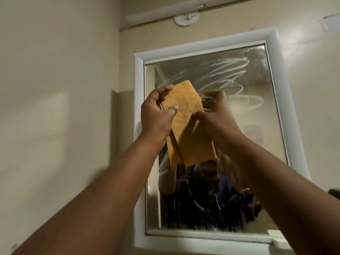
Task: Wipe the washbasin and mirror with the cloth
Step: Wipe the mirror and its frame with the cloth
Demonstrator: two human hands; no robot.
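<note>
An orange cloth (185, 115), folded, hangs between both hands in front of the mirror (257, 111). My left hand (156, 113) grips its upper left edge, thumb laid across the front. My right hand (215, 111) pinches its right edge at about the same height. The mirror has a white frame (138, 107) and carries looping wet smear marks across its upper half and streaks lower down. The washbasin is out of view.
Cream walls surround the mirror, with a corner to its left. A round white fitting (185, 20) and a pale tube sit on the wall above the mirror. A dark object (334, 193) shows at the right edge.
</note>
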